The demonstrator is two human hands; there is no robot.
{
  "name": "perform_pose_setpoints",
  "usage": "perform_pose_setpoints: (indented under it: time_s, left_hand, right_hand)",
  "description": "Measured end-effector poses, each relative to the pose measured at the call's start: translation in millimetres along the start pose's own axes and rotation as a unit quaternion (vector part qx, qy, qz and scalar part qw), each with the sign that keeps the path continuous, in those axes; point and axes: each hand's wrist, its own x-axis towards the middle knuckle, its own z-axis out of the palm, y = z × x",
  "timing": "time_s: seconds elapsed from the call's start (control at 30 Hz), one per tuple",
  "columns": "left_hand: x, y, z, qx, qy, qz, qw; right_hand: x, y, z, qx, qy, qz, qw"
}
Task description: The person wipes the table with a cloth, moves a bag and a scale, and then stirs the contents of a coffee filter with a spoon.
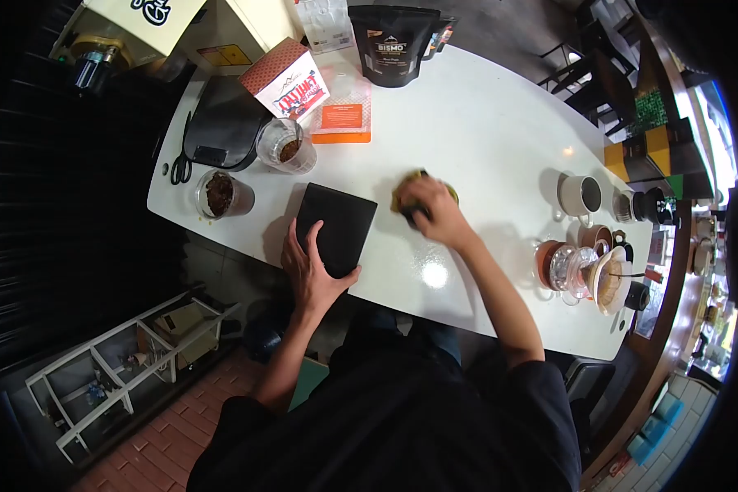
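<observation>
A black square box (340, 221) sits near the front edge of the white table (459, 107). My left hand (310, 271) grips its near side, with the thumb at the right corner and the fingers spread along the left side and top. To the right of the box, my right hand (436, 211) presses a crumpled yellow-green and dark cloth (400, 197) against the tabletop. Much of the cloth is hidden under the fingers. Beyond the box stand two clear plastic cups, one (285, 148) upright and another (224, 195) tilted, both with brown contents.
A glass coffee server (567, 269) with a filter cone (611, 280) and a white mug (580, 195) stand at right. At the back are a black coffee pouch (392, 49), a red-and-white carton (291, 82), a dark flat device (221, 123) and scissors (184, 164).
</observation>
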Motion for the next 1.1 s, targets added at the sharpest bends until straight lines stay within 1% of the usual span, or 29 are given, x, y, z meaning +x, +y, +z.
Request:
perform_pose_setpoints:
  time_s: [0.03,0.1,0.17,0.23,0.27,0.3,0.33,0.37,0.4,0.43,0.5,0.57,0.63,0.7,0.73,0.77,0.8,0.83,0.87,0.9,0.93,0.97,1.03,1.1]
  left_hand:
    - [0,1,0,0.004,0.001,-0.002,1.0]
    - [-1,2,1,0.013,0.005,-0.014,1.0]
    - [1,2,3,0.0,0.015,-0.001,1.0]
    - [4,4,8,0.004,0.027,0.001,1.0]
    - [6,5,12,0.011,0.031,0.006,0.999]
    - [11,8,18,0.016,0.035,0.012,0.999]
    - [17,11,24,0.018,0.039,0.007,0.999]
    - [24,13,31,0.019,0.047,0.024,0.998]
    - [30,14,37,0.02,0.056,0.042,0.997]
    - [35,18,38,0.004,0.077,0.066,0.995]
    - [26,34,31,0.032,0.103,0.077,0.991]
    - [2,54,16,0.015,0.132,0.08,0.988]
    - [-41,65,8,0.0,0.155,0.081,0.985]
    - [-90,70,5,-0.075,0.128,0.037,0.988]
    - [-115,69,8,-0.073,0.121,0.024,0.99]
    - [-139,67,9,-0.071,0.126,0.025,0.989]
    - [-162,65,8,-0.064,0.101,0.005,0.993]
    - [-181,60,6,-0.056,0.077,-0.015,0.995]
    - [-197,53,4,-0.053,0.082,-0.017,0.995]
    - [-212,44,1,-0.064,0.084,-0.056,0.993]
    - [-224,34,-2,-0.077,0.088,-0.094,0.989]
    - [-233,23,-4,-0.079,0.122,-0.107,0.984]
    - [-242,5,-15,-0.078,0.159,-0.142,0.974]
    - [-243,-15,-25,-0.099,0.168,-0.144,0.97]
  right_hand:
    - [-24,-10,4,0.002,-0.004,0.018,1.0]
    - [-73,-38,20,-0.029,0.016,0.006,0.999]
    - [-116,-67,43,0.018,-0.052,0.017,0.998]
    - [-138,-107,62,0.128,-0.12,0.021,0.984]
    - [-147,-122,75,0.242,-0.117,0.07,0.961]
    - [-154,-131,84,0.349,-0.113,0.12,0.923]
    - [-161,-134,88,0.393,-0.098,0.189,0.894]
    - [-166,-136,83,0.394,-0.105,0.185,0.894]
    - [-166,-138,75,0.431,-0.036,0.26,0.863]
    - [-166,-140,65,0.464,0.034,0.332,0.82]
    - [-166,-133,35,0.468,0.127,0.276,0.83]
    - [-168,-131,-4,0.398,0.202,0.272,0.853]
    - [-174,-113,-27,0.292,0.261,0.212,0.895]
    - [-179,-83,-41,0.133,0.246,0.157,0.947]
    - [-183,-61,-43,0.042,0.216,0.15,0.964]
    - [-185,-53,-38,0.043,0.217,0.145,0.964]
    - [-187,-48,-32,-0.059,0.208,0.123,0.969]
    - [-189,-48,-27,-0.16,0.198,0.1,0.962]
    - [-197,-53,-20,-0.227,0.182,0.094,0.952]
    - [-203,-53,-15,-0.225,0.182,0.089,0.953]
    - [-207,-53,-11,-0.197,0.172,0.109,0.959]
    - [-209,-53,-9,-0.171,0.164,0.128,0.963]
    - [-215,-62,-9,-0.187,0.182,0.108,0.959]
    - [-218,-65,-8,-0.014,0.2,0.155,0.967]
